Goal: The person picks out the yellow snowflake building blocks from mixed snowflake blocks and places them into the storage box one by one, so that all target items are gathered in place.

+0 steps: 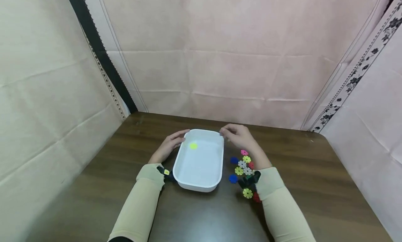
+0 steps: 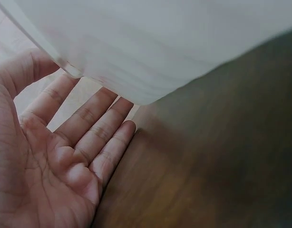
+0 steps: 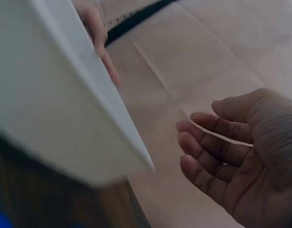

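Observation:
A white rectangular tray (image 1: 199,165) with raised walls and rounded corners stands in the middle of the table, a yellow disc (image 1: 193,145) lying inside near its far left. At the far left corner, my left hand (image 1: 171,144) touches the rim with extended fingers; in the left wrist view the fingers (image 2: 96,116) reach out beneath the tray's edge. Beside the far right corner is my right hand (image 1: 240,135), its fingers loosely bent. The right wrist view shows this hand (image 3: 236,152) apart from the tray, with nothing between thumb and fingers.
Several small flower-shaped pieces and discs lie right of the tray, partly under the right wrist: a pink flower (image 1: 244,152), a yellow flower (image 1: 247,193), a blue disc (image 1: 233,179). Pale cloth (image 1: 220,78) hangs behind the brown wooden table (image 1: 314,186) and along both sides.

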